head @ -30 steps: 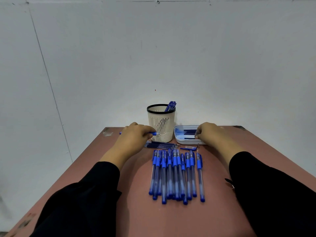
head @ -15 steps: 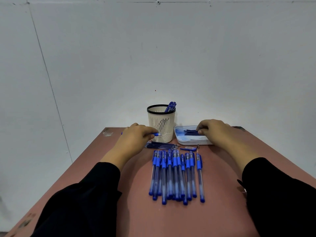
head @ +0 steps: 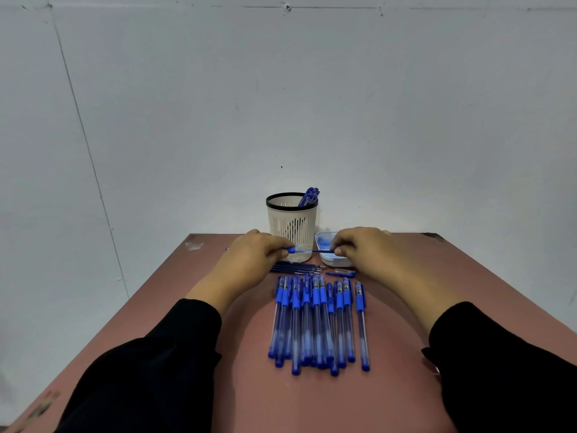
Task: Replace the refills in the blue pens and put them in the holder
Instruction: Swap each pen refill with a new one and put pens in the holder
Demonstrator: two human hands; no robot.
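My left hand (head: 249, 260) grips a blue pen barrel (head: 295, 250) held level in front of the cream mesh holder (head: 292, 226). My right hand (head: 368, 251) pinches a thin dark refill (head: 321, 251) whose end meets the barrel's open end. The holder has a black rim, and a few blue pens (head: 309, 195) lean inside it. Several blue pens (head: 318, 320) lie side by side in a row on the reddish table (head: 390, 385). Loose refills (head: 296, 267) lie in a small pile between the row and the holder.
A white tray (head: 335, 260) with blue refills sits to the right of the holder, partly behind my right hand. A pen cap and tip piece (head: 342, 273) lie below the tray. A grey wall stands close behind the table's far edge.
My right hand has left the tray with a refill and moved left to meet the barrel in my left hand. The left hand has barely moved.
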